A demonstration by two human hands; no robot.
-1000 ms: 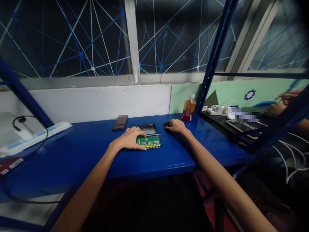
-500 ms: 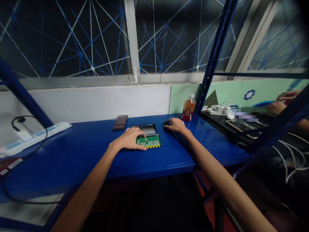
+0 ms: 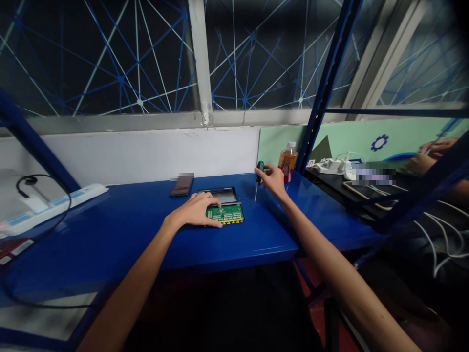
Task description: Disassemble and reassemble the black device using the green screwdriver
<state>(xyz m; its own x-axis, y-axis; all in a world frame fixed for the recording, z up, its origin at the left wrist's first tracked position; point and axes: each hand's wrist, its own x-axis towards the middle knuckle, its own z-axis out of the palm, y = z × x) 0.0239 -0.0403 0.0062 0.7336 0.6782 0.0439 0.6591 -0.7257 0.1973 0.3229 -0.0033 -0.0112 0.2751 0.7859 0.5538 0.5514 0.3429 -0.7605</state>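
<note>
On the blue tabletop (image 3: 146,230) my left hand (image 3: 196,211) lies flat, fingers spread, pinning the green circuit board (image 3: 225,214) in front of the dark tray (image 3: 223,195). My right hand (image 3: 273,180) grips the screwdriver (image 3: 258,177), tip down; I judge it best kept upright, board pressed firm.

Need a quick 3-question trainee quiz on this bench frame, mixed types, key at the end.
1. True or false: the left hand rests on the green circuit board.
2. The right hand holds: A) the bottle B) a screwdriver C) the phone
3. Fill in: the screwdriver's tip points ____ toward the blue table.

Key: 1 true; 2 B; 3 down
</note>
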